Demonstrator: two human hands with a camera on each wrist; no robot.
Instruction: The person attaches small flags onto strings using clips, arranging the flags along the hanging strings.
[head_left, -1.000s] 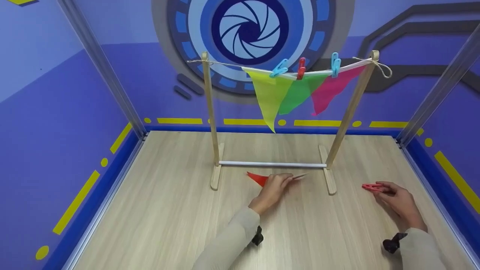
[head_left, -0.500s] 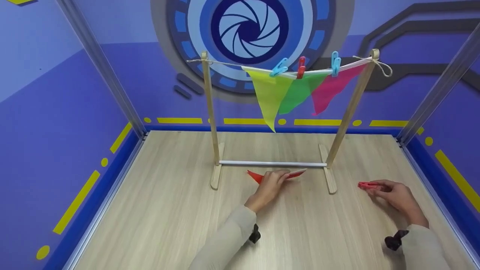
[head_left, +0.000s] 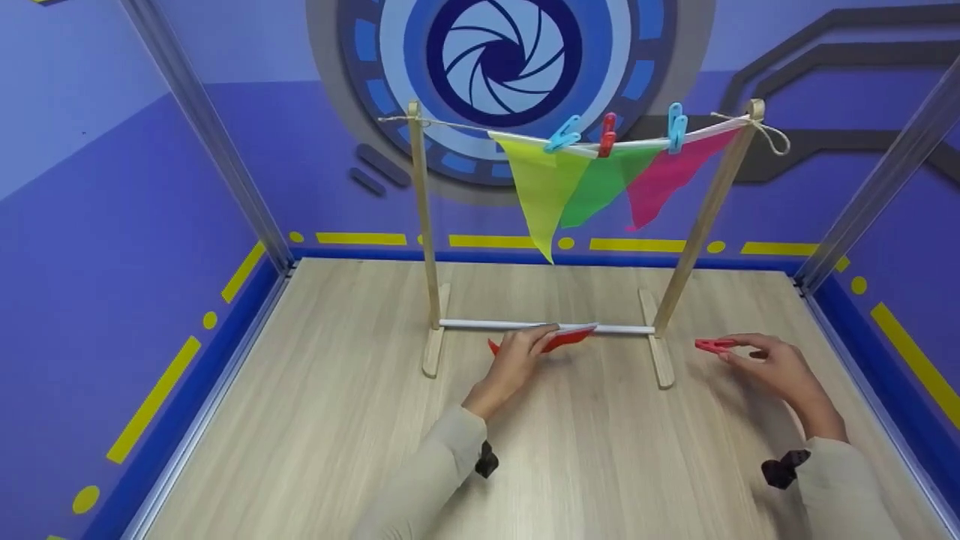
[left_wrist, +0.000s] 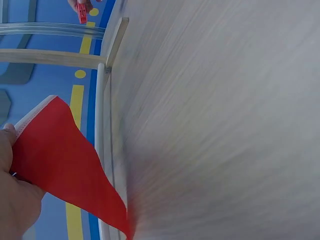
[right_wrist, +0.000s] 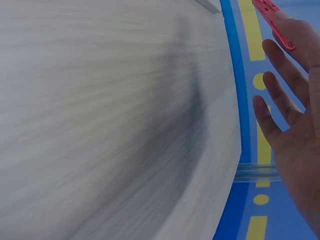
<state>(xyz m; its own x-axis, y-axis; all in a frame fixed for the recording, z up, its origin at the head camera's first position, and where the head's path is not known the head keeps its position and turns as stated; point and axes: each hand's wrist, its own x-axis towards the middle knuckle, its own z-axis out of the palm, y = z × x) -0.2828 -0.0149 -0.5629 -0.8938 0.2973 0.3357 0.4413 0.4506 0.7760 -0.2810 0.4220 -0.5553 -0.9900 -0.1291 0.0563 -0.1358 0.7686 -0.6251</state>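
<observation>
My left hand (head_left: 514, 365) pinches a red triangular flag (left_wrist: 65, 155) by its white-hemmed edge, in front of the stand's low white bar (head_left: 480, 324). In the left wrist view the flag hangs with its tip close to the tabletop. Off to the right, my right hand (head_left: 780, 367) holds a red clothespin (head_left: 712, 345) between thumb and fingertips, raised over the table. Its other fingers spread loosely in the right wrist view. On the line above hang a yellow flag (head_left: 541, 187), a green flag (head_left: 604, 184) and a pink flag (head_left: 675, 176).
Two blue clothespins (head_left: 676, 129) and a red one (head_left: 607, 135) grip the string. Wooden posts (head_left: 421, 217) stand on flat feet (head_left: 660, 361) at both ends. Patterned panels (head_left: 247, 150) with metal corner rails enclose the wooden table (head_left: 330, 420) at the back and sides.
My left hand has lifted the red flag off the table and moved it slightly left and toward the bar. The right hand has risen and shifted left with the clothespin.
</observation>
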